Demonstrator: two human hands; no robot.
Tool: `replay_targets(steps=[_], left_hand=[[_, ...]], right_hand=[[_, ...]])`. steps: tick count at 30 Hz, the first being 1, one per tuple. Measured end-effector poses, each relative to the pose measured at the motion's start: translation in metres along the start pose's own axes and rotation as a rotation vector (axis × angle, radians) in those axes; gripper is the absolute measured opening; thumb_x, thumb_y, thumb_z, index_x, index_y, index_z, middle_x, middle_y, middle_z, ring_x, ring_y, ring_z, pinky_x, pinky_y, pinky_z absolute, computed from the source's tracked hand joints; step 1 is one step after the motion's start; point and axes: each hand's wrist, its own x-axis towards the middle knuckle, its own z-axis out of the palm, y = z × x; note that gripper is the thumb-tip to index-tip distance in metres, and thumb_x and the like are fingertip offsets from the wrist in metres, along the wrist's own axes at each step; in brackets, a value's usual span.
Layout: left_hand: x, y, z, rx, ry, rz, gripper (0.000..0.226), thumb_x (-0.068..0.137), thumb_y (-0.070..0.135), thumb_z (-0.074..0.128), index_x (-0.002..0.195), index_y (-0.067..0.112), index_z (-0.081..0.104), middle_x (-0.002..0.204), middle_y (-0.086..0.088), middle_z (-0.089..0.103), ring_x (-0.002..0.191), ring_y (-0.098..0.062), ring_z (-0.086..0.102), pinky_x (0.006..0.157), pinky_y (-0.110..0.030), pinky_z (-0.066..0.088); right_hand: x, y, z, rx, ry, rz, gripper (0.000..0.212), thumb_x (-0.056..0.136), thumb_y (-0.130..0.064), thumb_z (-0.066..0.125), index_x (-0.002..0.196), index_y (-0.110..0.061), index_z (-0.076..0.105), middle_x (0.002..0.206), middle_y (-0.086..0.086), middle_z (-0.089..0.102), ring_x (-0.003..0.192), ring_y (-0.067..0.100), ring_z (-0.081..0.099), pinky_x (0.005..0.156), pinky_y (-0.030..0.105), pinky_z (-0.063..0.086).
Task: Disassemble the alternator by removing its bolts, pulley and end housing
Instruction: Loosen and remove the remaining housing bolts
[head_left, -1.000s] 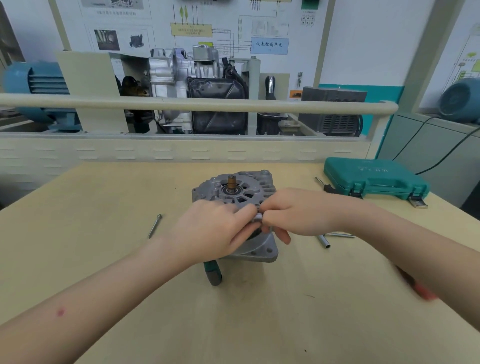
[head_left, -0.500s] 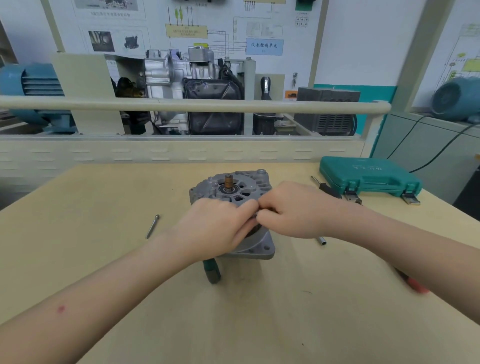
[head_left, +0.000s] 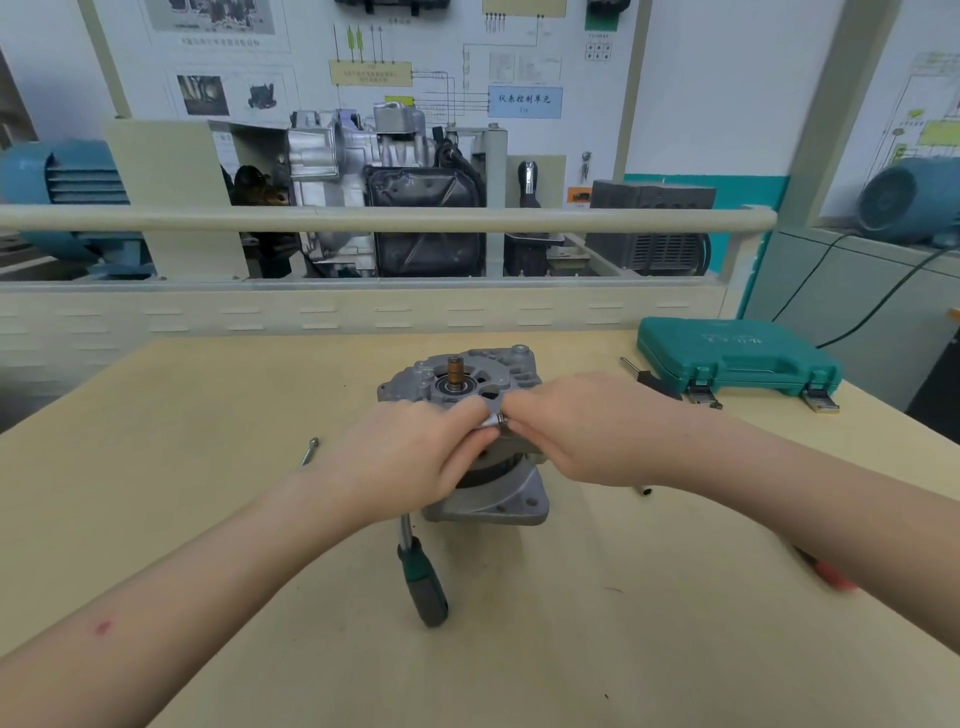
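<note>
While the grey cast-aluminium alternator (head_left: 470, 410) stands near the middle of the pale wooden workbench (head_left: 208, 415) with its copper-tipped shaft (head_left: 455, 372) pointing up, we work on its near rim. Our left hand (head_left: 410, 462) and right hand (head_left: 582, 431) meet fingertip to fingertip there, both pinching a small silvery bolt-like piece (head_left: 493, 420) — whether it is a bolt or a socket on one, we cannot tell. That piece lies roughly level, its long axis running from one hand to the other, so we judge that any pull must follow that line. Both hands sit equally close to it, with the housing just behind and below them. A green-handled tool (head_left: 423, 582) rests toward the near edge, a loose long bolt (head_left: 310, 450) to the left, and a closed green plastic tool case (head_left: 737, 358) at the far right corner.
</note>
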Motion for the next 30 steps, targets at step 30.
replay_targets(steps=[30], left_hand=[[-0.008, 0.017, -0.026, -0.234, -0.078, 0.048, 0.032, 0.093, 0.034, 0.038, 0.063, 0.030, 0.028, 0.046, 0.007, 0.034, 0.043, -0.008, 0.040, 0.043, -0.021, 0.024]], right_hand=[[-0.024, 0.000, 0.001, -0.044, 0.074, -0.086, 0.014, 0.100, -0.024, 0.027, 0.096, -0.016, 0.039, 0.064, -0.007, 0.028, 0.056, 0.016, 0.032, 0.054, 0.030, 0.027]])
